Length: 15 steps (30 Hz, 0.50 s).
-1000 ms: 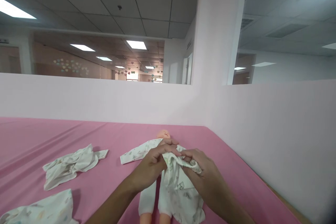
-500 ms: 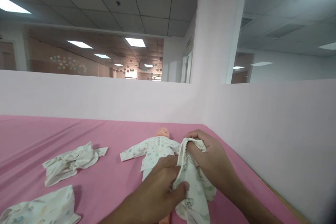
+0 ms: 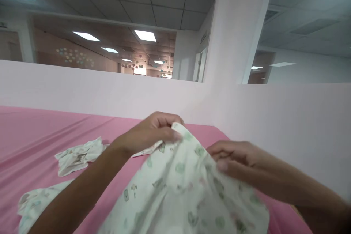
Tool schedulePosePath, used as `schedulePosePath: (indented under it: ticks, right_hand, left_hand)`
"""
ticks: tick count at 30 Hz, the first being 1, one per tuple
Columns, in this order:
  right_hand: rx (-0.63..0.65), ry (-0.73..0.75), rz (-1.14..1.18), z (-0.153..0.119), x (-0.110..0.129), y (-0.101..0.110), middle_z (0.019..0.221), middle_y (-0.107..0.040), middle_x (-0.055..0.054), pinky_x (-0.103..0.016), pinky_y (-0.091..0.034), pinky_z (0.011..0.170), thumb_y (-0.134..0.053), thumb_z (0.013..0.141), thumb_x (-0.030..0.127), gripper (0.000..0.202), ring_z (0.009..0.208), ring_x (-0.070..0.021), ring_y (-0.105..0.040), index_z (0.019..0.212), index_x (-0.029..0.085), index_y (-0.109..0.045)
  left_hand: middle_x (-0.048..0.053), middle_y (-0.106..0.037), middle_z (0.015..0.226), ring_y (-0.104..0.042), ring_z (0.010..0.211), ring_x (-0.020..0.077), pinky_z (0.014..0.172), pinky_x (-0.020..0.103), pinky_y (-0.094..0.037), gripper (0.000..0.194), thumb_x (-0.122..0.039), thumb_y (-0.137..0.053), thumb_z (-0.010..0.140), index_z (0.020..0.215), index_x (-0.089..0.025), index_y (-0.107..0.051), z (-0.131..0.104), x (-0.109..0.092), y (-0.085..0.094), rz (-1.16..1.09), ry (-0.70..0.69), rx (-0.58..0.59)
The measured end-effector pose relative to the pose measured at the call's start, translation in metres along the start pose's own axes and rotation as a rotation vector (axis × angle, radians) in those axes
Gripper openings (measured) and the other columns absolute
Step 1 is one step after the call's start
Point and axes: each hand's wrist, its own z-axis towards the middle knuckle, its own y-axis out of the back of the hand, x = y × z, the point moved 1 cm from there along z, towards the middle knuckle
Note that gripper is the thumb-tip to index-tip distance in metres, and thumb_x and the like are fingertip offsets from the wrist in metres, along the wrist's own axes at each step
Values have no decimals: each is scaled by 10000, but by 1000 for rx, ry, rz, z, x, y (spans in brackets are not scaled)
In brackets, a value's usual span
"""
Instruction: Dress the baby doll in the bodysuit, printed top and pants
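Observation:
White baby pants (image 3: 179,175) with a green animal print hang spread out in front of me, filling the lower middle of the view. My left hand (image 3: 157,129) is closed, pinching the upper corner between thumb and fingers. Lower down, at the right edge of the cloth, my right hand (image 3: 237,159) is closed on the fabric, slightly blurred. Behind the pants, a bit of the doll's printed sleeve (image 3: 146,150) shows under my left hand; the rest of the doll is hidden.
On the pink sheet (image 3: 117,179) at the left lie a crumpled white garment (image 3: 79,155) and another printed cloth (image 3: 35,199), partly behind my left forearm. White walls (image 3: 104,89) with windows above border the surface at the back and right.
The pants were bunched between both hands at their gathered edge; now they are spread wide. My left hand has moved up, my right hand down and right. The doll has become mostly covered.

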Motion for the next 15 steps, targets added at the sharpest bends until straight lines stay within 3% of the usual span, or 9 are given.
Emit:
schedulePosePath:
  ticks: [3, 5, 8, 12, 15]
  right_hand:
    - [203, -26, 110, -1, -4, -36, 604, -443, 22, -224, -316, 486, -707, 773, 470, 330, 553, -113, -380, 633, 206, -566]
    - [239, -40, 142, -2, -11, -58, 616, -342, 30, -232, -252, 493, -587, 875, 474, 408, 564, -103, -279, 613, 193, -449]
    - [151, -66, 177, -2, -27, -79, 662, -330, 25, -239, -237, 512, -521, 924, 457, 398, 600, -111, -267, 656, 190, -395]
    - [20, -157, 164, -5, -43, -83, 709, -449, 20, -216, -295, 503, -609, 867, 410, 236, 611, -118, -378, 787, 205, -521]
    - [137, -233, 205, -12, -44, -73, 712, -480, 17, -198, -323, 503, -627, 867, 439, 259, 600, -109, -413, 827, 190, -566]
  left_hand:
    - [22, -609, 825, -553, 694, 134, 610, 243, -458, 122, -292, -597, 818, 817, -178, -639, -1, -8, -27, 264, -53, 235]
    - [26, -621, 896, -572, 812, 158, 720, 267, -476, 84, -247, -583, 824, 813, -188, -642, -4, -7, -37, 421, -122, 265]
    - [28, -613, 922, -564, 837, 158, 761, 276, -472, 84, -244, -573, 837, 799, -187, -622, -10, 3, -39, 525, -145, 222]
    - [15, -602, 896, -555, 807, 147, 718, 259, -450, 127, -315, -605, 847, 833, -190, -620, -12, 21, -29, 510, -58, 228]
    - [11, -615, 889, -554, 809, 143, 712, 253, -427, 226, -412, -649, 838, 823, -187, -625, -11, 33, -18, 452, 11, 320]
